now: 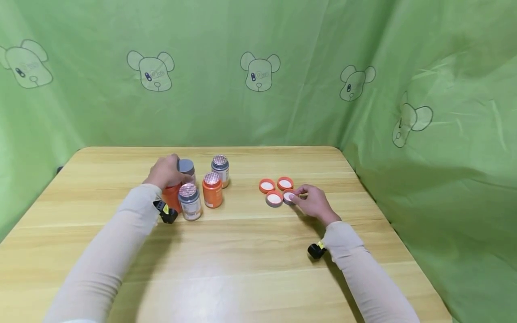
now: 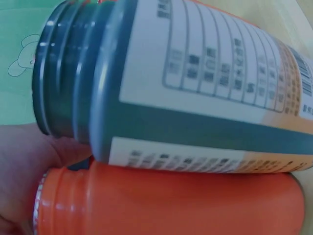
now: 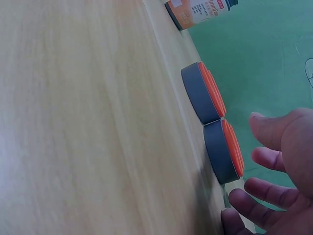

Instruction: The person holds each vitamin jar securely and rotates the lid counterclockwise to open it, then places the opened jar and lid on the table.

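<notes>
My left hand (image 1: 164,170) is at the cluster of jars on the left, thumb and fingers around the upper part of a jar with a grey lid (image 1: 186,167). Under this hand is an orange jar (image 1: 172,197), partly hidden. A lidless grey jar (image 1: 190,207) with a foil seal stands in front; its label fills much of the left wrist view. My right hand (image 1: 313,204) is over a grey lid (image 1: 288,197), thumb and forefinger by its rim. The right wrist view has its fingers spread beside two grey lids (image 3: 222,152) with orange inside.
Another foil-sealed orange jar (image 1: 212,196) and a grey jar (image 1: 220,174) stand to the right of the cluster. Two orange lids (image 1: 266,185) and a second grey lid (image 1: 274,199) lie upturned, close together. A green curtain (image 1: 210,107) hangs behind the wooden table (image 1: 242,269).
</notes>
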Motion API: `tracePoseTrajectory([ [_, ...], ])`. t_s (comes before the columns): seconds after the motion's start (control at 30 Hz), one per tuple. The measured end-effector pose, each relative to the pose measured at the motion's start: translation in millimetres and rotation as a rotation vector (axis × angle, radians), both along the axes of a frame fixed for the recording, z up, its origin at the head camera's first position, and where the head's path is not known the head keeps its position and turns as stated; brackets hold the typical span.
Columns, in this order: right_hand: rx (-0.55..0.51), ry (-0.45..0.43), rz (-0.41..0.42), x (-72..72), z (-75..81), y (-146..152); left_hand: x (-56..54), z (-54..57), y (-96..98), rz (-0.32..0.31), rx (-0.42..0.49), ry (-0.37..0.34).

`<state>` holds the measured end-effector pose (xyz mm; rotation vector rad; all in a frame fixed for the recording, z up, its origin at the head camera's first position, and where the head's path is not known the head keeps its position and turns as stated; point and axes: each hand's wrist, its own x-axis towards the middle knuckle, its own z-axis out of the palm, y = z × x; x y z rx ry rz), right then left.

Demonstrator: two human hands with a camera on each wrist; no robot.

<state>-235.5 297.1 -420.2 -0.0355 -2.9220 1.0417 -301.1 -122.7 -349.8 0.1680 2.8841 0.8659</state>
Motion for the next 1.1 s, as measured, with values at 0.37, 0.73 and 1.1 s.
tracePoseTrajectory([
  [0.37,-0.001,0.048,0.008,6.6,6.7,0.8,7.7,10.0,-6.6,0.052,0.210,0.184],
  [0.73,-0.052,0.066,0.007,9.8,8.9,-2.4,24.9,14.4,-1.7,0.000,0.853,0.384],
  [1.1,-0.099,0.069,0.014,11.5,9.4,-11.0,43.6,13.7,21.0,-0.128,1.049,0.313],
])
